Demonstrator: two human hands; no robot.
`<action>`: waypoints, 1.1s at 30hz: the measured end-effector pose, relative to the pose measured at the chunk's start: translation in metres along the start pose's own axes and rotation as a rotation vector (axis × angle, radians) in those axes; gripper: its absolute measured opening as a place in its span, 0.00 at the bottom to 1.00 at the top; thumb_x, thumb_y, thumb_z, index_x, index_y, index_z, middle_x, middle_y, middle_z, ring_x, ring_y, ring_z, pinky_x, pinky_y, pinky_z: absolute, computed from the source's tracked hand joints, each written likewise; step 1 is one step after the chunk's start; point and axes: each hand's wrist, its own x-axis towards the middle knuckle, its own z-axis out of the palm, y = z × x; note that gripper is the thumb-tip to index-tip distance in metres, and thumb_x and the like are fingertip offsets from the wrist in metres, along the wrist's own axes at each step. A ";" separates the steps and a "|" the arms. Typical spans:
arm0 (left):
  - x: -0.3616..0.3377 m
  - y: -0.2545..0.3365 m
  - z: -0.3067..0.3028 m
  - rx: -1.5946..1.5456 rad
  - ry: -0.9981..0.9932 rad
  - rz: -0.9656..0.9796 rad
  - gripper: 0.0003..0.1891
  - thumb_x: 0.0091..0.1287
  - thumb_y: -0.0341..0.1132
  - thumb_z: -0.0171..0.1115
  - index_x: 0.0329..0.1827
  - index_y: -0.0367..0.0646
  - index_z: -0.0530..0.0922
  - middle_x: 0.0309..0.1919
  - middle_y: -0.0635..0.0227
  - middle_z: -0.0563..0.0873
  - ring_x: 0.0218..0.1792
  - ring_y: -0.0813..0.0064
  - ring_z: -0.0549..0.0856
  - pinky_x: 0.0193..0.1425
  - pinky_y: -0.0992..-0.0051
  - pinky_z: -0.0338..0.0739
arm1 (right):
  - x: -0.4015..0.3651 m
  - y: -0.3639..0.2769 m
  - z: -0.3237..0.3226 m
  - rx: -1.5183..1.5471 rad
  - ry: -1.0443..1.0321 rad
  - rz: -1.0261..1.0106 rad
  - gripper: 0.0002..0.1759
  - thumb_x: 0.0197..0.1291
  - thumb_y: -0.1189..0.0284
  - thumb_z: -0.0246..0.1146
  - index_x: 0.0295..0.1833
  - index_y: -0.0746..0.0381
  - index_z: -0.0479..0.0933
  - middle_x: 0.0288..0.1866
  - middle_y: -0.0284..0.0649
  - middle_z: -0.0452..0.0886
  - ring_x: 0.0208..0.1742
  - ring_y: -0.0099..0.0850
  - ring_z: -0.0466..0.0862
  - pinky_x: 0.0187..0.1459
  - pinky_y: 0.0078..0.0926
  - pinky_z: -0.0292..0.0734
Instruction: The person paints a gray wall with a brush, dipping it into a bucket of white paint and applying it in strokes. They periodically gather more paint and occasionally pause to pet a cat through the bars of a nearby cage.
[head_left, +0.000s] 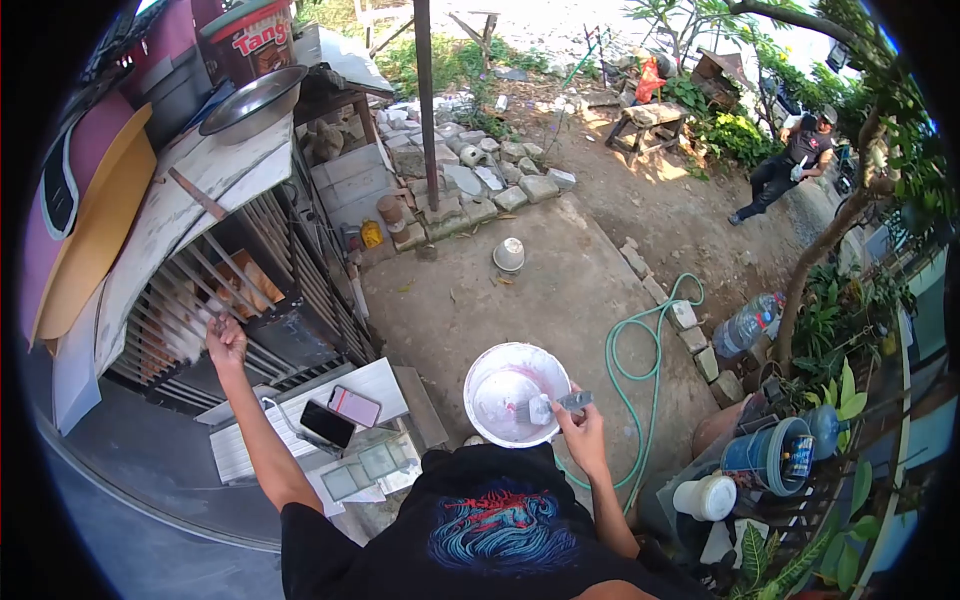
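My right hand (pixel 582 430) is closed on the handle of a brush (pixel 560 403), whose whitish bristles are over the mouth of a white bucket (pixel 490 385). Pinkish-white residue coats the inside of the bucket. My left hand (pixel 226 342) is raised at the barred front of a cage (pixel 180 305), its fingers bent together; what they grip, if anything, is too small to tell. Behind the bars, beside that hand, is a white and orange furry animal (pixel 185 335).
Two phones (pixel 327 424) lie on a white slatted board (pixel 235 455). A small pot (pixel 509 255) stands on the concrete. A green hose (pixel 612 365) curls at the right, near a large plastic bottle (pixel 745 325). Another person (pixel 790 165) is at the far right.
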 end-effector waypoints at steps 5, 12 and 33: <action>0.009 0.001 -0.003 0.023 0.157 0.075 0.15 0.76 0.39 0.44 0.36 0.35 0.68 0.20 0.71 0.66 0.14 0.81 0.64 0.16 0.80 0.60 | 0.000 0.011 -0.003 -0.016 -0.047 -0.017 0.31 0.67 0.73 0.65 0.72 0.71 0.64 0.52 0.45 0.83 0.47 0.29 0.85 0.39 0.27 0.87; 0.005 -0.004 -0.001 0.044 0.115 0.084 0.16 0.76 0.39 0.43 0.39 0.33 0.70 0.23 0.68 0.70 0.14 0.82 0.64 0.16 0.82 0.61 | -0.003 0.012 -0.003 0.032 -0.047 -0.022 0.31 0.67 0.73 0.65 0.71 0.71 0.65 0.49 0.44 0.84 0.44 0.28 0.85 0.37 0.24 0.85; -0.026 -0.027 0.030 -0.015 0.243 0.073 0.12 0.74 0.39 0.49 0.37 0.38 0.68 0.27 0.68 0.77 0.14 0.83 0.65 0.17 0.80 0.60 | 0.001 0.012 0.001 -0.130 -0.027 -0.053 0.29 0.67 0.71 0.65 0.70 0.71 0.67 0.49 0.43 0.82 0.38 0.22 0.81 0.35 0.20 0.78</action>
